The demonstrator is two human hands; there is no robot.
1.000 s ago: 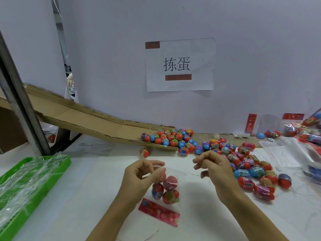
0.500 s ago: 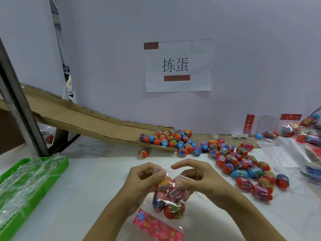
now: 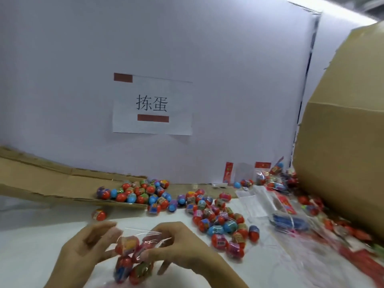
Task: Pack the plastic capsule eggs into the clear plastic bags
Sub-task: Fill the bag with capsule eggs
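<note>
Head view: both hands meet over the table (image 3: 52, 235), left hand (image 3: 87, 246) and right hand (image 3: 178, 248) each pinching the bag (image 3: 135, 254) top with curled fingers; eggs (image 3: 126, 246) sit inside, just below the fingertips.

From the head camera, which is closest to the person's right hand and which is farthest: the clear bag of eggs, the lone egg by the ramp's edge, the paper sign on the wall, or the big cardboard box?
1. Clear bag of eggs: held in the right hand itself, with the left hand on its other side.
2. Lone egg: on the table, up and to the left.
3. Paper sign and big cardboard box: both far off, sign on the wall, box at the right; too close to call.
</note>
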